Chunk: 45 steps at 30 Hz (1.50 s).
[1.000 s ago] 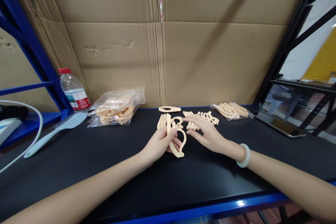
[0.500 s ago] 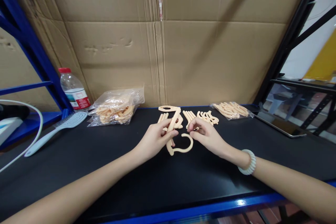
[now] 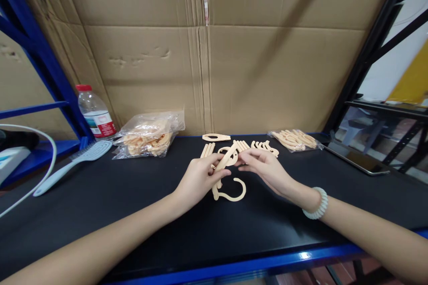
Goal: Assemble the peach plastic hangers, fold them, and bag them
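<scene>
My left hand (image 3: 200,178) is closed on a pale beige hanger-like piece (image 3: 226,158), its straight arm slanting up to the right. A curved hook (image 3: 241,192) sticks out below, to the right of the fingers. Beside the upper end of the piece is my right hand (image 3: 262,164), with fingers bent together; what they hold, if anything, is hidden. Behind the hands lie several straight strips (image 3: 207,149), several loose hooks (image 3: 265,147) and a flat oval-holed piece (image 3: 216,137).
Plastic bags of beige pieces lie at the back left (image 3: 150,136) and back right (image 3: 296,140). A bottle (image 3: 96,113), a hairbrush (image 3: 76,162) and a white cable stand at left; a dark tablet (image 3: 356,158) lies at right. Cardboard (image 3: 284,67) backs the table.
The held piece has tilted further to the right, and its hook has turned and dropped slightly. My right hand has come closer to the piece's upper end.
</scene>
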{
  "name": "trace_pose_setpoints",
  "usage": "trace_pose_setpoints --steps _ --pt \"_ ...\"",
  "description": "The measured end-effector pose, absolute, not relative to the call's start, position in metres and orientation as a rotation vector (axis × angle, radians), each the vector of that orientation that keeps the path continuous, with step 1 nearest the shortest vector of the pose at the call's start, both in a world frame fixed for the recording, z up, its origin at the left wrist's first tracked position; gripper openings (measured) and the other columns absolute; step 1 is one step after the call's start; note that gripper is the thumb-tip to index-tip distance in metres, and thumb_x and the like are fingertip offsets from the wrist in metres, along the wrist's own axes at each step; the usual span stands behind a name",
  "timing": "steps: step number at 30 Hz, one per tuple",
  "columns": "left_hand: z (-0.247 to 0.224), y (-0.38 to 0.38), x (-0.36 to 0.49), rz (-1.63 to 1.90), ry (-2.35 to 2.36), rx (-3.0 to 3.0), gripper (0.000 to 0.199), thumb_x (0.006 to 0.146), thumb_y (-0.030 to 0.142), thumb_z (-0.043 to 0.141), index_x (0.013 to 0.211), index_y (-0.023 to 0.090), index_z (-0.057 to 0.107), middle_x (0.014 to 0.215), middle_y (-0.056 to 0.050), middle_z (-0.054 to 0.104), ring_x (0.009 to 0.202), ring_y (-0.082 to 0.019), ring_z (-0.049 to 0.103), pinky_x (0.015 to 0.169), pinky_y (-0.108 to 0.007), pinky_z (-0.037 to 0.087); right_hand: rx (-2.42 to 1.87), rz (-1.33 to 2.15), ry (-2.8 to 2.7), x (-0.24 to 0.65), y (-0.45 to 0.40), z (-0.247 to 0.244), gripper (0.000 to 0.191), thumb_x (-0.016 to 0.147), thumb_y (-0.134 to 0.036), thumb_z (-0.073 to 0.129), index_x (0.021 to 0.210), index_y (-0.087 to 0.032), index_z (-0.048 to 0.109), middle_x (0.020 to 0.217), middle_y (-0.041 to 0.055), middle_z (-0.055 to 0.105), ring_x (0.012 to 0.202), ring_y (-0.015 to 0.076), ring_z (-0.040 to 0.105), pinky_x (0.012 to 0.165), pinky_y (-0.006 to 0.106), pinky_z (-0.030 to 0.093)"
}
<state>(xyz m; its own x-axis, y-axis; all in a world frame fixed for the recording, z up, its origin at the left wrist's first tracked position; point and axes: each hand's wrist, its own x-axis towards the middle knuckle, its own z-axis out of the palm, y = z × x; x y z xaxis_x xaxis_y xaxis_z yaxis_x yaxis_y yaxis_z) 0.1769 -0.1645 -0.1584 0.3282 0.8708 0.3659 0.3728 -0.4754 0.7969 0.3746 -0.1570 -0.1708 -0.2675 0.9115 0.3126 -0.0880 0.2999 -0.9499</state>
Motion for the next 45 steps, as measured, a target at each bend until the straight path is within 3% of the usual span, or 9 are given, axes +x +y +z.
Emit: trace_pose_setpoints --steps 4,7,12,18,24,30,35,40,45 --pt "-0.158 -0.167 0.179 1.025 1.092 2.063 0.032 0.074 0.031 0.069 0.105 0.022 0.067 0.081 -0.002 0.072 0.058 -0.018 0.067 0.057 -0.024 0.052 -0.785 1.159 -1.585 0.369 -0.159 -0.173 0.023 0.08 -0.04 0.066 0.087 -0.018 0.068 0.086 0.0036 0.067 0.082 0.0152 0.064 0.079 0.032 0.054" --pt "-0.159 -0.167 0.178 1.012 1.091 2.032 0.03 0.077 0.032 0.066 0.106 0.021 0.066 0.075 -0.001 0.07 0.054 -0.018 0.067 0.053 -0.024 0.052 -0.793 1.198 -1.494 0.371 -0.158 -0.174 0.024 0.079 -0.04 0.067 0.082 -0.016 0.066 0.085 0.0032 0.066 0.076 0.0138 0.065 0.076 0.031 0.055" --pt "-0.163 -0.162 0.174 1.04 1.152 2.179 0.026 0.084 0.032 0.058 0.107 0.022 0.065 0.07 0.0 0.067 0.052 -0.016 0.065 0.052 -0.022 0.049 -0.787 1.368 -1.422 0.375 -0.157 -0.171 0.027 0.083 -0.043 0.061 0.088 -0.017 0.055 0.079 0.0037 0.068 0.055 0.0122 0.064 0.058 0.029 0.054" --pt "-0.169 -0.162 0.17 1.071 1.198 2.678 0.029 0.09 0.026 0.05 0.117 0.026 0.06 0.11 -0.007 0.069 0.083 -0.02 0.068 0.072 -0.025 0.051 -0.84 1.538 -1.585 0.373 -0.162 -0.172 0.025 0.087 -0.039 0.053 0.093 -0.015 0.056 0.059 -0.0002 0.064 0.037 0.0075 0.052 0.038 0.017 0.038" --pt "-0.169 -0.164 0.17 0.604 1.253 3.281 0.024 0.091 0.013 0.042 0.112 0.014 0.053 0.089 -0.008 0.069 0.062 -0.021 0.067 0.047 -0.027 0.05 -0.846 1.598 -1.717 0.373 -0.166 -0.174 0.034 0.089 -0.046 0.049 0.092 -0.013 0.057 0.049 -0.003 0.058 0.03 0.0047 0.043 0.032 0.015 0.028" --pt "-0.159 -0.174 0.174 0.273 1.241 3.42 0.02 0.085 0.003 0.036 0.093 0.012 0.053 0.074 -0.006 0.063 0.053 -0.02 0.062 0.042 -0.028 0.05 -0.93 1.449 -1.825 0.369 -0.171 -0.172 0.035 0.088 -0.047 0.048 0.079 -0.014 0.056 0.045 -0.0038 0.057 0.027 0.0049 0.042 0.03 0.015 0.024" --pt "-0.157 -0.176 0.176 0.267 1.326 3.302 0.018 0.087 0.006 0.036 0.091 0.013 0.052 0.074 -0.007 0.064 0.055 -0.02 0.064 0.046 -0.026 0.047 -1.009 1.08 -1.99 0.369 -0.179 -0.172 0.032 0.092 -0.039 0.044 0.073 -0.016 0.055 0.044 -0.005 0.053 0.029 0.0057 0.043 0.034 0.017 0.031" --pt "-0.159 -0.169 0.176 0.484 1.45 2.94 0.028 0.098 0.025 0.029 0.088 0.015 0.054 0.063 -0.004 0.062 0.054 -0.019 0.062 0.049 -0.024 0.041 -0.908 0.614 -2.079 0.379 -0.178 -0.163 0.033 0.093 -0.034 0.045 0.067 -0.017 0.056 0.05 -0.0044 0.053 0.036 0.0056 0.047 0.044 0.02 0.038" --pt "-0.156 -0.161 0.171 0.663 1.522 2.634 0.032 0.095 0.028 0.032 0.086 0.018 0.061 0.06 -0.002 0.061 0.057 -0.018 0.061 0.055 -0.025 0.039 -0.852 0.2 -1.987 0.417 -0.144 -0.147 0.023 0.09 -0.032 0.051 0.086 -0.018 0.069 0.084 0.0054 0.062 0.076 0.015 0.059 0.065 0.027 0.045"
